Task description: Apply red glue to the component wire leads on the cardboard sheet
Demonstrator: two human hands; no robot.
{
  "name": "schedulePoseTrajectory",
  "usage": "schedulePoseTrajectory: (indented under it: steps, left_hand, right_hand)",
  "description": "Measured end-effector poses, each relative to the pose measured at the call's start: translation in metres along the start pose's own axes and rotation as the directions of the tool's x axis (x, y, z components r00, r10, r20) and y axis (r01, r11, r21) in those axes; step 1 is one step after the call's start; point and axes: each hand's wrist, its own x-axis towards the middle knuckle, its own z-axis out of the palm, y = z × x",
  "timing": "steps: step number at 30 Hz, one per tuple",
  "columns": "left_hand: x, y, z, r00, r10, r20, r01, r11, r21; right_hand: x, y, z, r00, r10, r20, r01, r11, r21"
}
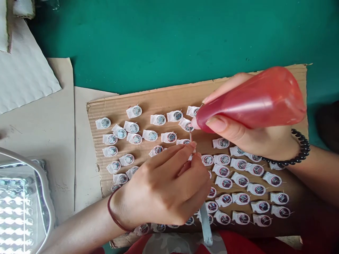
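My right hand point(235, 137) is closed round a red translucent squeeze bottle point(254, 98), tilted with its nozzle point(195, 123) down at the left. The nozzle meets a small round part with a white tab point(186, 124), which looks like a tiny speaker. My left hand point(169, 187) pinches slim metal tweezers point(206, 225). Their thin tip reaches the same part beside the nozzle, while the flat grey end sticks out below my hand. Both hands hover over a cardboard sheet point(169, 95) carrying many such parts in loose rows. My hands hide some of them.
A green work surface point(169, 42) lies beyond the cardboard. At the left are grey-beige sheets point(59, 141), a white textured sheet point(23, 70) and a clear plastic tray point(18, 208) with a white curved cord or tube point(43, 187) across it. A dark rounded object point(328, 123) sits at the right edge.
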Motion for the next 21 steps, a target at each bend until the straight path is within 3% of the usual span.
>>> schedulePoseTrajectory:
  steps: [21]
  left_hand:
    - [0.0009, -0.0011, -0.0001, 1.0, -0.023, -0.01, 0.023, 0.999, -0.045]
  right_hand:
    - [-0.0026, 0.0065, -0.0009, 0.999, -0.036, -0.004, 0.036, 0.996, 0.079]
